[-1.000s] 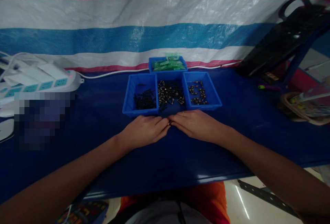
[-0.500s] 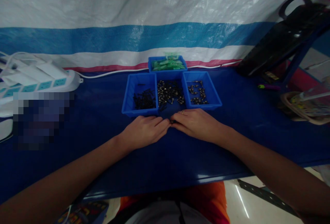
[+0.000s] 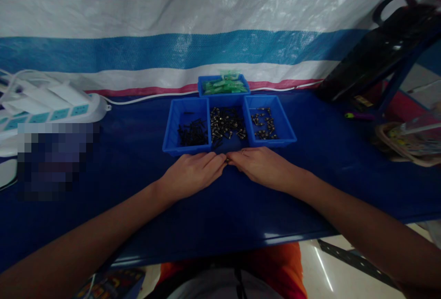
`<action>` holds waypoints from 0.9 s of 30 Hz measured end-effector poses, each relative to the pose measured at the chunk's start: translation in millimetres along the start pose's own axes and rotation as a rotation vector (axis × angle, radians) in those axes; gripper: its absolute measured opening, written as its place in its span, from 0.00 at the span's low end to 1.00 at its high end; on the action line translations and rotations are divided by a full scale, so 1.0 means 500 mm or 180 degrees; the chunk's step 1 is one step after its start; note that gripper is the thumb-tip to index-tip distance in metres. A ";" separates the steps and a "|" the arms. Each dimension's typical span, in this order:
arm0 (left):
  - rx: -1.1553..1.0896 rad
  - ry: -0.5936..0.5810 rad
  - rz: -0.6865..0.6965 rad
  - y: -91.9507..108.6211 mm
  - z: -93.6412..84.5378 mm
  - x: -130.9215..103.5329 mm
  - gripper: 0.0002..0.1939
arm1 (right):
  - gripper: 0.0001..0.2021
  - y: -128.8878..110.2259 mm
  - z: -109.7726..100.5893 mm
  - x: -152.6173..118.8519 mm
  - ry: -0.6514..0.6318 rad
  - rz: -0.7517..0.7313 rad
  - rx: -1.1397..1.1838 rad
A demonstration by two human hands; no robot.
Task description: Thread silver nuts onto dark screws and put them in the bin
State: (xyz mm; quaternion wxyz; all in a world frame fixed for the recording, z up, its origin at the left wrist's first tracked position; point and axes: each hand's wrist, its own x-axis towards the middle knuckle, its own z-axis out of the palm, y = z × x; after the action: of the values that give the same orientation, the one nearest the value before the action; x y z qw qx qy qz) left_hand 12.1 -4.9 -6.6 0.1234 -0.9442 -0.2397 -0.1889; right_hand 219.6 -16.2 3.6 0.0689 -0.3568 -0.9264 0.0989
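My left hand (image 3: 193, 173) and my right hand (image 3: 258, 165) meet fingertip to fingertip just in front of the blue bins. Both are closed in a pinch around a small dark metal piece (image 3: 228, 160), mostly hidden by the fingers. Beyond my left hand, a blue bin (image 3: 166, 133) holds thin black pieces (image 3: 193, 132). Small metal fittings (image 3: 227, 123), shiny and dark, lie in a heap between the two front bins. The right blue bin (image 3: 287, 126) contains similar small metal parts (image 3: 265, 124).
Behind stands another blue bin (image 3: 200, 88) with green packets (image 3: 225, 86). A white power strip (image 3: 98, 108) is at the left. On the right are a leaning black bottle (image 3: 372, 51), a purple pen-like item (image 3: 360, 116) and a basket (image 3: 406, 149). A striped sheet (image 3: 172, 51) hangs behind the table.
My fingers have shifted slightly around the small piece, with the left fingertips a little higher. The bins and their contents look the same.
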 end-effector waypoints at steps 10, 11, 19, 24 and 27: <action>-0.0015 -0.0073 0.0318 -0.012 0.004 -0.010 0.12 | 0.15 -0.006 -0.010 0.005 0.0062 0.0159 -0.0252; -0.0011 -0.0093 0.0337 -0.013 0.005 -0.012 0.12 | 0.15 -0.007 -0.011 0.005 0.0060 0.0181 -0.0229; 0.0093 -0.0085 0.0332 -0.010 0.004 -0.010 0.10 | 0.17 -0.015 -0.019 0.002 0.0037 0.0214 0.0326; 0.0139 0.0100 0.0373 -0.009 0.003 -0.007 0.08 | 0.15 -0.017 -0.017 0.003 0.0028 0.0179 0.0269; 0.0116 0.0116 0.0379 -0.009 0.003 -0.006 0.07 | 0.12 -0.019 -0.016 0.004 0.0043 0.0220 0.0246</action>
State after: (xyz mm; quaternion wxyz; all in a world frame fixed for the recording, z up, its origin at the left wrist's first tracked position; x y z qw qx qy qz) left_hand 7.9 -1.7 -8.7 0.1560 -0.9508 -0.1843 -0.1939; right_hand 213.6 -20.9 13.8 0.0855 -0.3863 -0.9085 0.1345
